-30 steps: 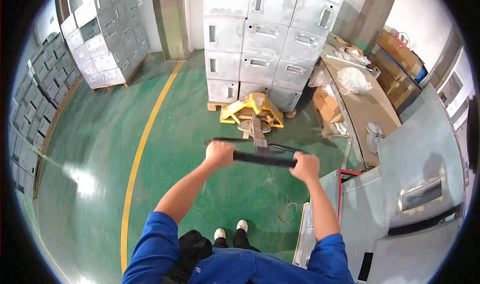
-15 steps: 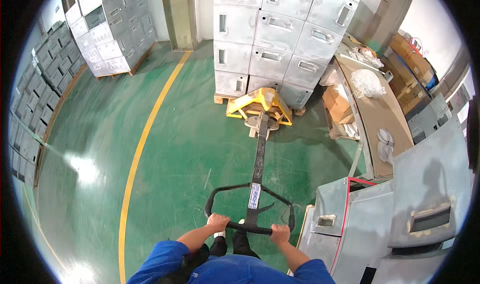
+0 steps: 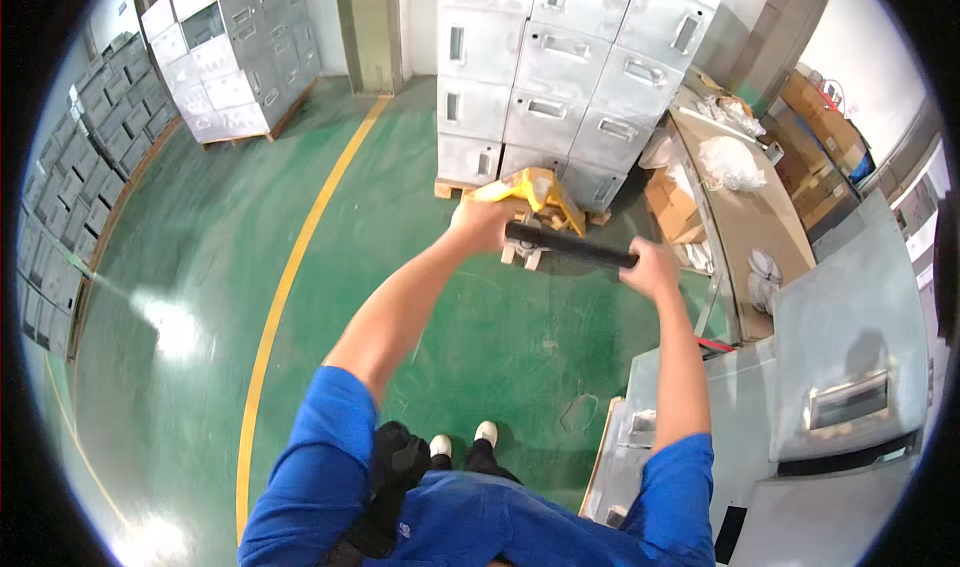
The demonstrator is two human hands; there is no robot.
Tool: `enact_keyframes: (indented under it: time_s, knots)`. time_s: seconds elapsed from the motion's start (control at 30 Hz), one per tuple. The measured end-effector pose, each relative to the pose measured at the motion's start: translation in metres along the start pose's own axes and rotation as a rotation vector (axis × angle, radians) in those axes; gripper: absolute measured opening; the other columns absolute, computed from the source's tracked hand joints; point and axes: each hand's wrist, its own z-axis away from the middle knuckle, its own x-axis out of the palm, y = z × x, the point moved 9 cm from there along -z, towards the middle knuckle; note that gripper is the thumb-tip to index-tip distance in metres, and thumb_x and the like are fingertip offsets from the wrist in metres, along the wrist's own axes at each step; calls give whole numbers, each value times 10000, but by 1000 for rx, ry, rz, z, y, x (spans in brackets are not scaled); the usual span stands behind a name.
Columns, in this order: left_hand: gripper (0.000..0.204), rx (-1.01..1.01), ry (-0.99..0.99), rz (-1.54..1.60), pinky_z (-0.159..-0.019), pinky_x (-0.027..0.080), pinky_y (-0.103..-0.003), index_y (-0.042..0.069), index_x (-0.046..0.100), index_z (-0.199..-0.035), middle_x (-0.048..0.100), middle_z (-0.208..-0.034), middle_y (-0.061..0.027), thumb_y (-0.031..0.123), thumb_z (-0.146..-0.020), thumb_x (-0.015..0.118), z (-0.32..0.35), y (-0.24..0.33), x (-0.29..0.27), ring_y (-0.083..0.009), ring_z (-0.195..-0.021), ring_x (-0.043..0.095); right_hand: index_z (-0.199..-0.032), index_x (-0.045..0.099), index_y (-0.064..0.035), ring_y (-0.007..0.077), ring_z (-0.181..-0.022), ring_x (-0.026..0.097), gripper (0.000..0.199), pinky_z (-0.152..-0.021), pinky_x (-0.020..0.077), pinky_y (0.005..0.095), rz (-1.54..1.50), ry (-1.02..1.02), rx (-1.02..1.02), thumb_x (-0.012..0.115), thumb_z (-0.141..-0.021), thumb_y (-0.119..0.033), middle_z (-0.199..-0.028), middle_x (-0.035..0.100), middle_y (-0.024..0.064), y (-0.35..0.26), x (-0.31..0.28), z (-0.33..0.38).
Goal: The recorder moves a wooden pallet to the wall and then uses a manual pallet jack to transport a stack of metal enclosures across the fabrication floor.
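We cannot see the yellow pallet jack forks, hidden under grey cabinets; its shaft is hidden behind the black handle bar.

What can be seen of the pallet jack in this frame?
The pallet jack shows a yellow, metal-looking body at the foot of the stacked grey cabinets, on the green floor. Its black handle bar is raised, gripped by the left hand and the right hand. Its forks and wheels are hidden.

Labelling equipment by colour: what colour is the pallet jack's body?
Yellow; the pallet jack shows best in the head view, its handle bar black.
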Motion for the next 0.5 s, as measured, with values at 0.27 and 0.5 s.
enact_keyframes:
  time_s: [0.27, 0.5]
  knots:
    - [106, -46, 85, -113, -657, 452, -351, 93, 557, -730, 602, -713, -82, 141, -645, 514, 31, 15, 9, -235, -717, 600, -661, 508, -108, 274, -593, 546, 227, -567, 399, 373, 35, 179, -31, 671, -512, -161, -601, 555, 77, -5, 10, 29]
    - [53, 88, 202, -12, -533, 405, -385, 99, 475, -640, 508, -585, -57, 138, -662, 503, 147, 40, 83, -240, -556, 537, -620, 490, -125, 272, -604, 507, 246, -599, 349, 381, -29, 154, -1, 661, -445, -134, -598, 517, 71, -22, 79, 148]
